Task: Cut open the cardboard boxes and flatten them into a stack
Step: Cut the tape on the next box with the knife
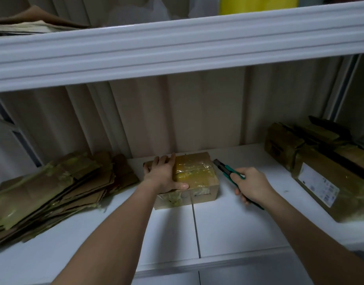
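A small taped cardboard box (197, 177) stands in the middle of the white shelf (234, 223). My left hand (164, 175) lies on the box's left half, fingers over the far edge and thumb along the near edge. My right hand (252, 187) grips a green utility knife (228, 171) just right of the box, its blade end pointing toward the box's top right corner. A stack of flattened cardboard (53, 190) lies at the left of the shelf.
Larger taped boxes (321, 171), one with a white label, sit at the right end of the shelf. A white upper shelf (177, 50) overhangs, with cardboard and a yellow container on it. A corrugated wall closes the back.
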